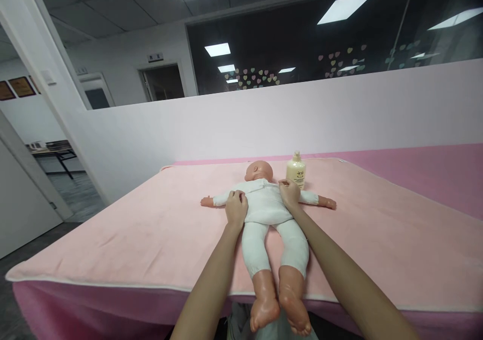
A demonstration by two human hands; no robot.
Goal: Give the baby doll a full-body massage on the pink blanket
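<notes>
A baby doll in a white suit lies on its back on the pink towel, arms spread, feet hanging over the near edge. My left hand rests on the doll's shoulder on the left of the picture, its fingers curled on the white cloth. My right hand lies on the other shoulder, fingers bent and pressed onto the suit near the neck. A cream pump bottle stands upright just beyond my right hand, beside the doll's head.
The towel covers a table with a darker pink cover that runs on to the right. A pale partition wall stands behind it. A doorway and another table show at the far left.
</notes>
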